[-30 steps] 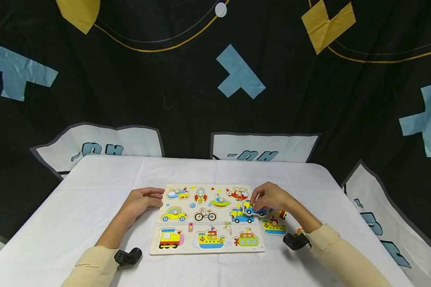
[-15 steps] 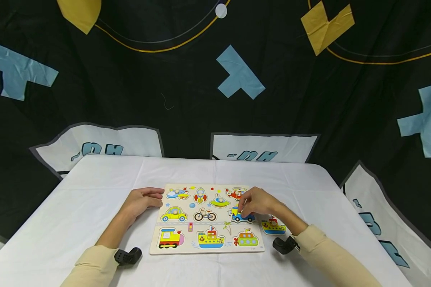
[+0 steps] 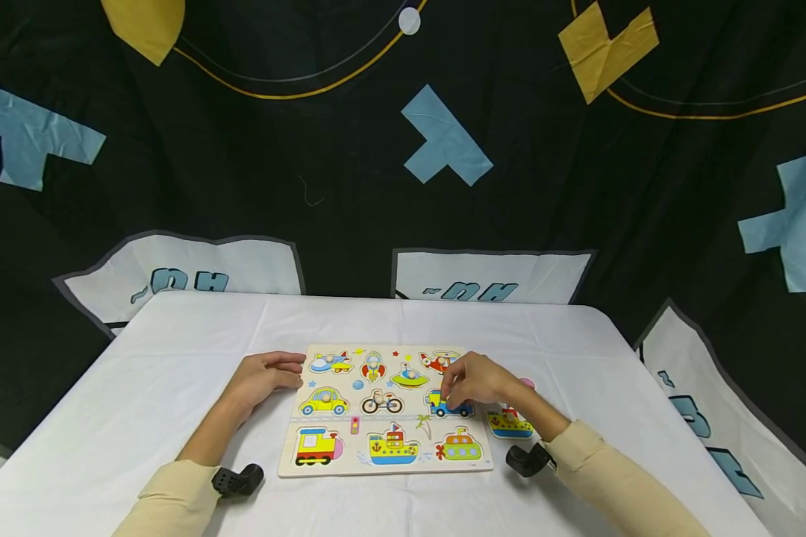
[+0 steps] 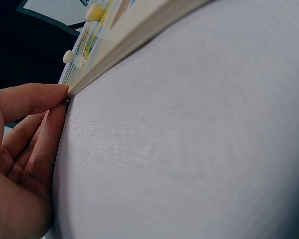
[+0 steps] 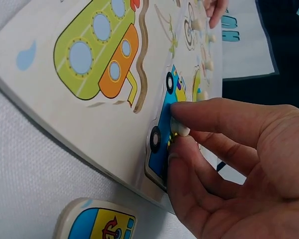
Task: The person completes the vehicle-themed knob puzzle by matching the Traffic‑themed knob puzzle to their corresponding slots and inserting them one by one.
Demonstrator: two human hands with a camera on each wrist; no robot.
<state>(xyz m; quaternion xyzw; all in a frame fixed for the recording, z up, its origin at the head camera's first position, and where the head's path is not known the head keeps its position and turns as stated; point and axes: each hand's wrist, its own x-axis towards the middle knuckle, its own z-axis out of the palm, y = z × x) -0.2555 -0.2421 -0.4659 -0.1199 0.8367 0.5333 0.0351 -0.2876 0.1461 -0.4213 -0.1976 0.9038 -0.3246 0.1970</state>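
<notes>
My right hand (image 3: 477, 379) is over the right side of a wooden peg puzzle board (image 3: 349, 470). Its thumb and fingers pinch the pale knob (image 5: 180, 128) of a blue and yellow truck puzzle piece (image 5: 160, 132). That piece lies at the truck picture on the board; whether it sits fully in its recess I cannot tell. At the board's left edge, my left hand (image 3: 258, 380) touches the rim with its fingertips, fingers nearly straight. In the left wrist view, the thumb (image 4: 35, 99) meets the board's edge.
A boat puzzle piece (image 3: 508, 425) lies on the white tablecloth (image 3: 195, 328) right of the board, with a bit of another piece (image 3: 528, 382) behind my right wrist. Knobs stand on several upper pictures, such as the car (image 3: 325, 401). Black cloth (image 3: 349, 224) hangs behind the table.
My right hand has carried the truck piece left and down from the board's right edge onto the truck picture. It shifts only slightly in the last half second. The left hand stays put.
</notes>
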